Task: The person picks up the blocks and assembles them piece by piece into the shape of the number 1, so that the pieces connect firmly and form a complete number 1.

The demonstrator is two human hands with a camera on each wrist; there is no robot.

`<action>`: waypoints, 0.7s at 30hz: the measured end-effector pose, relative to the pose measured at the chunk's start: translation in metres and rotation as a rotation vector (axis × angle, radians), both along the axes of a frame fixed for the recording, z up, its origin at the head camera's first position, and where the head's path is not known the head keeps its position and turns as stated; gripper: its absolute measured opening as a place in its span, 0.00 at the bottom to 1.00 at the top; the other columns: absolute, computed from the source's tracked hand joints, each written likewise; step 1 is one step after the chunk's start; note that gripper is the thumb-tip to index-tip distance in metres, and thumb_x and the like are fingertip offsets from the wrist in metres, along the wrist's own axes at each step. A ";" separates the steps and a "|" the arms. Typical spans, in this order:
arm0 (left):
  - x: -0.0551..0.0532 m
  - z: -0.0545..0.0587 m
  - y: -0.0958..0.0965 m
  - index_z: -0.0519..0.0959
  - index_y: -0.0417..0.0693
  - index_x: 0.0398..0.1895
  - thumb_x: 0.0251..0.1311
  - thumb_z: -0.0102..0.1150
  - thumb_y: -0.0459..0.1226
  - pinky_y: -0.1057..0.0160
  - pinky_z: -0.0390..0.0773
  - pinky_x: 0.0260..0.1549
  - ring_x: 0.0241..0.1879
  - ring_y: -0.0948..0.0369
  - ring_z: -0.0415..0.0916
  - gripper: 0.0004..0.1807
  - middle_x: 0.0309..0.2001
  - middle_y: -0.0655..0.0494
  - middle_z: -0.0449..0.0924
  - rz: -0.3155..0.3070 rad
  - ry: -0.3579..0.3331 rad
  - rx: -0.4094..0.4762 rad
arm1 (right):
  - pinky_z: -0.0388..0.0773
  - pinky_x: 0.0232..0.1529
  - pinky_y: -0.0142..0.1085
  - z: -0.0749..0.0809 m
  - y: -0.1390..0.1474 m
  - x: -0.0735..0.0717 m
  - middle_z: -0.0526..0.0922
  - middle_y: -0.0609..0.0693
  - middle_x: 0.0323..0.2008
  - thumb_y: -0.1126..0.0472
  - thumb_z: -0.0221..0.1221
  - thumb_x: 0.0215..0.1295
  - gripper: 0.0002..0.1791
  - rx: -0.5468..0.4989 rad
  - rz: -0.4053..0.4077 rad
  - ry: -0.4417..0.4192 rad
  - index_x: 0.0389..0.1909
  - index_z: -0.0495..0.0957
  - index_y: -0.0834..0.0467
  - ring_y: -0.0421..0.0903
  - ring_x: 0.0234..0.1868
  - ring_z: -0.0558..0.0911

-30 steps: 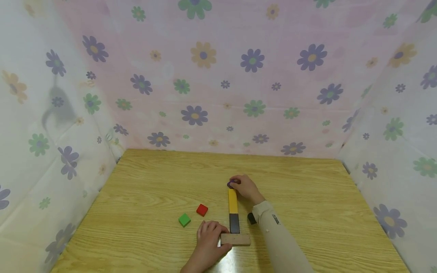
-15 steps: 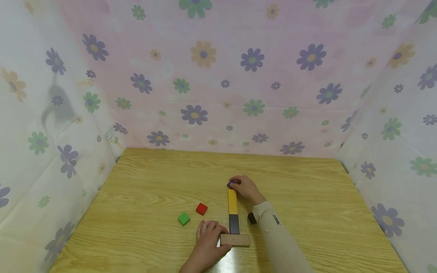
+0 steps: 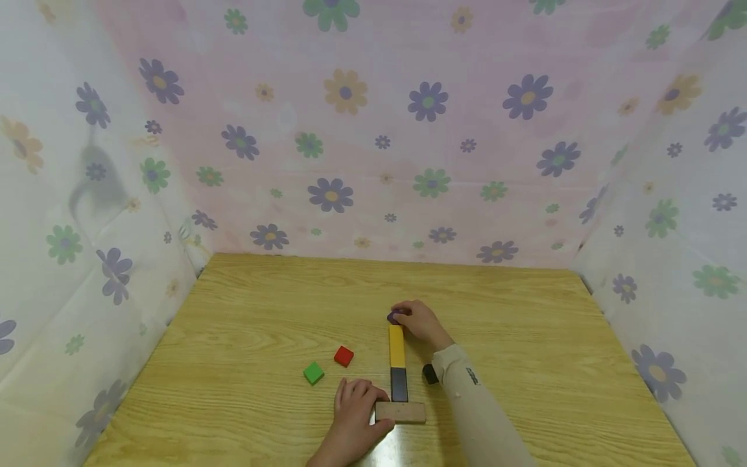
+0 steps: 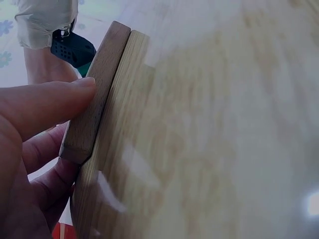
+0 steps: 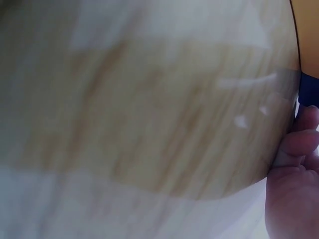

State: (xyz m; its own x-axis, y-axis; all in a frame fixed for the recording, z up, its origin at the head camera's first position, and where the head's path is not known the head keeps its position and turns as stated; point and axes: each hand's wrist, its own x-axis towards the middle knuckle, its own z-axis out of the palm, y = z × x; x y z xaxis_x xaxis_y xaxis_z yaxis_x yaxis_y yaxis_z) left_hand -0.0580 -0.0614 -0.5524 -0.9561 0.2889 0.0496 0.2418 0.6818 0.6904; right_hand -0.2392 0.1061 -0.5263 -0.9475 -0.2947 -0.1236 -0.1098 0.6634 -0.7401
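Note:
Blocks lie end to end in the head view: a plain wooden block (image 3: 401, 412) crosswise at the near end, then a dark block (image 3: 399, 384), a yellow block (image 3: 396, 347) and a small purple block (image 3: 391, 318). My left hand (image 3: 353, 415) grips the wooden block's left end; in the left wrist view the thumb (image 4: 60, 99) presses one face, with fingers on the opposite side. At the far end, my right hand (image 3: 421, 323) pinches the purple block, partly covering it. The right wrist view shows the yellow block (image 5: 306, 35) and fingers (image 5: 301, 144) by the purple one.
A red block (image 3: 343, 356) and a green block (image 3: 314, 373) lie on the wood-grain table (image 3: 245, 311), left of the row. A small black block (image 3: 430, 374) sits right of it, partly behind the right sleeve (image 3: 475, 395). Flowered cloth (image 3: 373, 162) surrounds the back and sides.
Both hands keep their hold and the blocks stay in the same arrangement. Only a slight shift of the whole head view shows.

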 end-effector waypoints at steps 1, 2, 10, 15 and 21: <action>0.000 0.000 0.000 0.72 0.65 0.35 0.48 0.61 0.52 0.39 0.37 0.54 0.53 0.55 0.55 0.13 0.39 0.69 0.64 -0.002 0.002 -0.002 | 0.71 0.44 0.41 0.000 0.000 0.000 0.73 0.52 0.45 0.60 0.54 0.62 0.14 0.000 -0.001 0.000 0.48 0.76 0.55 0.47 0.43 0.73; 0.000 -0.001 0.000 0.72 0.65 0.35 0.48 0.61 0.52 0.39 0.37 0.54 0.53 0.55 0.55 0.13 0.39 0.69 0.64 -0.004 0.002 -0.005 | 0.71 0.44 0.41 0.000 0.001 0.000 0.73 0.52 0.45 0.61 0.54 0.62 0.14 -0.002 0.001 0.000 0.48 0.76 0.55 0.47 0.43 0.73; -0.001 0.000 0.000 0.72 0.65 0.36 0.47 0.61 0.53 0.40 0.36 0.55 0.53 0.56 0.55 0.13 0.39 0.69 0.64 -0.004 -0.018 -0.015 | 0.70 0.43 0.41 0.000 0.002 0.001 0.73 0.51 0.44 0.60 0.53 0.62 0.14 -0.013 0.004 -0.006 0.49 0.75 0.55 0.46 0.43 0.73; -0.001 -0.001 0.001 0.71 0.67 0.35 0.46 0.61 0.52 0.41 0.36 0.55 0.53 0.56 0.55 0.13 0.39 0.70 0.64 0.009 -0.007 -0.017 | 0.71 0.42 0.41 -0.001 0.002 -0.001 0.74 0.51 0.43 0.60 0.53 0.62 0.14 -0.037 0.022 0.005 0.49 0.75 0.56 0.46 0.41 0.73; -0.001 -0.004 0.003 0.71 0.68 0.34 0.45 0.62 0.54 0.40 0.37 0.54 0.53 0.56 0.56 0.14 0.39 0.70 0.64 0.023 0.001 -0.028 | 0.71 0.43 0.41 -0.004 0.004 -0.004 0.76 0.50 0.43 0.60 0.54 0.62 0.15 -0.057 0.039 0.007 0.50 0.74 0.57 0.46 0.42 0.75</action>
State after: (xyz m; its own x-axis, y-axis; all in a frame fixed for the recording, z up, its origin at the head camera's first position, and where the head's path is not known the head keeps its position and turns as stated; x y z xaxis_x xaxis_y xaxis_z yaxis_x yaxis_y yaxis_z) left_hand -0.0593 -0.0587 -0.5566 -0.9625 0.2678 0.0430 0.2266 0.7065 0.6705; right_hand -0.2435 0.1099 -0.5303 -0.9361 -0.3375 -0.0989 -0.1398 0.6151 -0.7759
